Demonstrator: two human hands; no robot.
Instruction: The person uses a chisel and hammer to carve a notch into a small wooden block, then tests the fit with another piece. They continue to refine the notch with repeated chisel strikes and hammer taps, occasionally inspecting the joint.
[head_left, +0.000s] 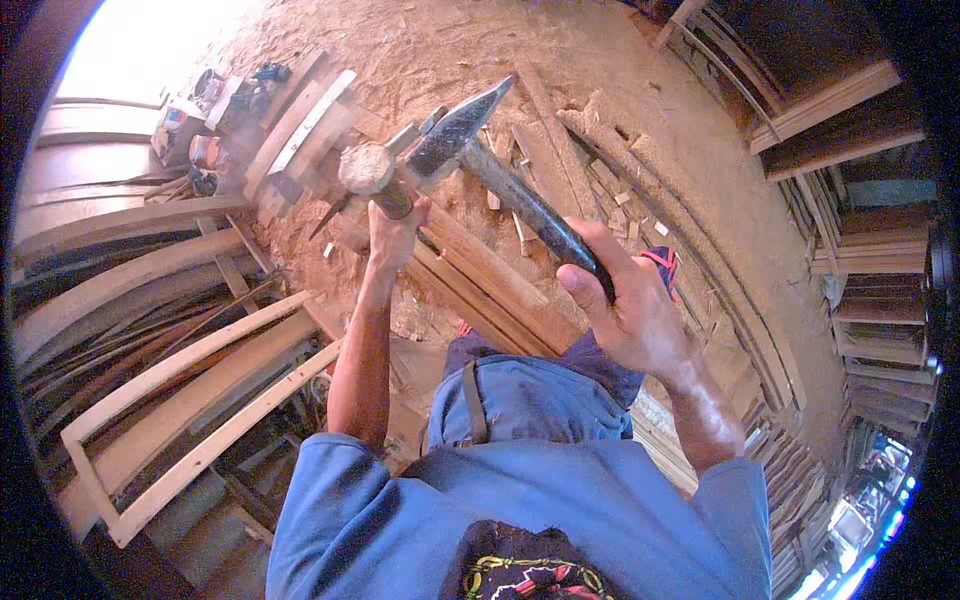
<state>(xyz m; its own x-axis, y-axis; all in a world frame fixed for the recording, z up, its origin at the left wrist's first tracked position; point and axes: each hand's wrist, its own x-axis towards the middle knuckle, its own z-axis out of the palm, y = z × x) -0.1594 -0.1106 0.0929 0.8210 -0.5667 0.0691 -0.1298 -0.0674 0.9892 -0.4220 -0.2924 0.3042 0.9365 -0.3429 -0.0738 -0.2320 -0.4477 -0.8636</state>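
Note:
My right hand (640, 310) is closed around the black grip of a hammer (525, 205). The hammer's dark steel head, with one pointed end, is raised at the middle of the view, close to my left hand. My left hand (394, 238) wraps round a wooden-handled tool (368, 168), whose pale, battered round end faces up. The lower end of that tool is hidden behind the hand. Below both hands, a brown wooden beam (505, 285) with long dark grooves runs from between my legs toward the far left.
Curved wooden frames (200, 385) are stacked at the left. Boards (312, 120) and containers (207, 152) stand at the far left. Sawdust and small offcuts (622, 215) cover the floor, with a long curved timber (700, 270) at the right. Lumber shelves (880, 255) line the right side.

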